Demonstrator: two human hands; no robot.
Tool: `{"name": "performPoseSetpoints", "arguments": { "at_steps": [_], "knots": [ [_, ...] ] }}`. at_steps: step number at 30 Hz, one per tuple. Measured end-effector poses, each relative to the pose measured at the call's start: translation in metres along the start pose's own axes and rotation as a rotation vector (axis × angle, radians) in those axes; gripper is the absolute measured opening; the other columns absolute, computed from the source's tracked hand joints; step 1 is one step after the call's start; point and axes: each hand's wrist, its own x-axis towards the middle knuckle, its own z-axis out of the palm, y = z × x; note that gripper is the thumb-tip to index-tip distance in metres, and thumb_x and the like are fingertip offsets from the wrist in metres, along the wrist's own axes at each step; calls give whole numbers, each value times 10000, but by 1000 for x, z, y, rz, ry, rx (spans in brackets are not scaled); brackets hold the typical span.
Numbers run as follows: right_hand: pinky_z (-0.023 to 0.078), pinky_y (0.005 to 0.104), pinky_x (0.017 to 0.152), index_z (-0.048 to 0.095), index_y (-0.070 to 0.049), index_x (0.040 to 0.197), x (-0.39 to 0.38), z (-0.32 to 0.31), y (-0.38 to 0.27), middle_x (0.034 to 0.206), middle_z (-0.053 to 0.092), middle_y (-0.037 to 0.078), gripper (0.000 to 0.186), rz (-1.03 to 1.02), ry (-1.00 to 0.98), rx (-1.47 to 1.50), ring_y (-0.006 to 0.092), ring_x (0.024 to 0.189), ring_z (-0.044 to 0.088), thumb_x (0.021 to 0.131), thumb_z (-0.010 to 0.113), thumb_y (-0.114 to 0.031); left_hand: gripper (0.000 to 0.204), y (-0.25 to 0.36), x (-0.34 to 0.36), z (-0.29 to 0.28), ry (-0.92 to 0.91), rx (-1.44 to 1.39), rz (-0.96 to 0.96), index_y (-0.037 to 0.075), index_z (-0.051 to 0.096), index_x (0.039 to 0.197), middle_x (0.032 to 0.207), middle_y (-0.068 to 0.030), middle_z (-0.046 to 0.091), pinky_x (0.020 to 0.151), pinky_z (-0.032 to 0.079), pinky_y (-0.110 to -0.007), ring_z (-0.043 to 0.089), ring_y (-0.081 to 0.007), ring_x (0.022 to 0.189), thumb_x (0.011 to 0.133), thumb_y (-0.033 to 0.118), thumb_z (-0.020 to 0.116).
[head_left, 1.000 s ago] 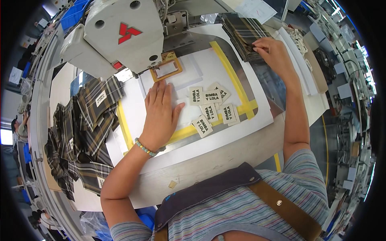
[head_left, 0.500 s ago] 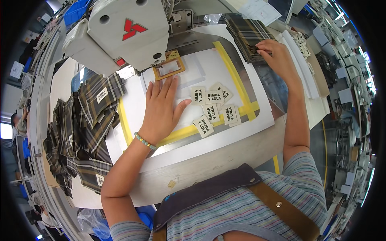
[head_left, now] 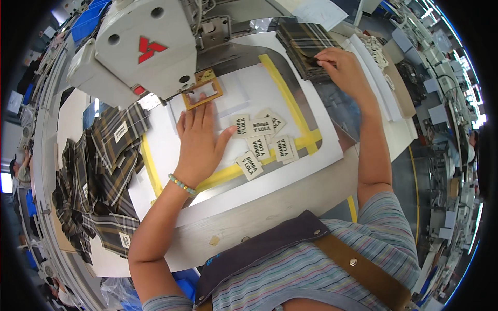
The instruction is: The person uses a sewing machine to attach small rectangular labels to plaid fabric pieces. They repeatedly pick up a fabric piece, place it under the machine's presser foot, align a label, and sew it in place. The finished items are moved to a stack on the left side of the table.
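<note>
My left hand (head_left: pixel 199 142) lies palm down with its fingers stretched out on the white work plate (head_left: pixel 166 150). Its fingertips reach the yellow clamp frame (head_left: pixel 218 93) below the sewing machine head (head_left: pixel 122 65), and one shows inside the frame's opening. Beside the thumb, several cream fabric labels (head_left: pixel 261 127) with dark print lie loosely, some overlapping. At the far right my right hand (head_left: pixel 345 72) pinches the near edge of the top plaid fabric piece on a stack (head_left: pixel 298 39), thumb against the fingers. How many layers it grips cannot be made out.
Plaid pieces (head_left: pixel 111 181), some with cream labels on them, lie heaped at the left. Yellow tape (head_left: pixel 285 96) borders the work plate. A white paper sheet (head_left: pixel 319 15) lies at the back, and a white tray-like edge (head_left: pixel 376 78) stands right of my right hand.
The view has shifted slightly. My left fingers have slid forward, from the clamp frame's near edge into its opening. My right hand stays at the plaid stack.
</note>
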Motion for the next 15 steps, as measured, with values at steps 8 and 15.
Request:
{"name": "performPoseSetpoints", "arguments": {
  "at_steps": [8,15],
  "knots": [
    [577,322,809,764,80,1007,3,-12,8,1024,780,105,183,200,-64,131,167,863,719,964,785,-97,688,16,-25,-20,-93,55,64,-38,419,1624,1715,-263,374,1328,176,-558,276,-434,1625,1117,408,553],
    [547,383,745,788,25,1006,22,-23,-9,940,778,148,208,287,-69,-29,276,780,722,938,789,-171,637,29,-36,-32,-115,-246,110,19,439,1624,1716,-205,406,1332,179,-556,275,-410,1637,1076,276,638]
  ]
}}
